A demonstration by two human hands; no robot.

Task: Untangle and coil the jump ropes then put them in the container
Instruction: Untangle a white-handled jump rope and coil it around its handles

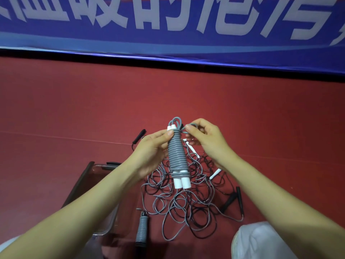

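My left hand (152,149) grips a grey jump rope (177,156) wound tightly round its two white handles, held upright above the floor. At the bundle's top my right hand (203,139) pinches the last grey loop of that rope. Below lies a tangled pile of grey and black ropes (188,200) with white and black handles sticking out. A second coiled grey rope with black handles (141,228) lies on the floor at the lower left. The clear container (104,199) sits to the left, mostly hidden under my left forearm.
A black handle (139,136) lies on the red floor left of my hands, and two black handles (235,198) lie at the pile's right edge. A blue banner (168,34) runs along the back. My knees in white cloth show at both lower corners.
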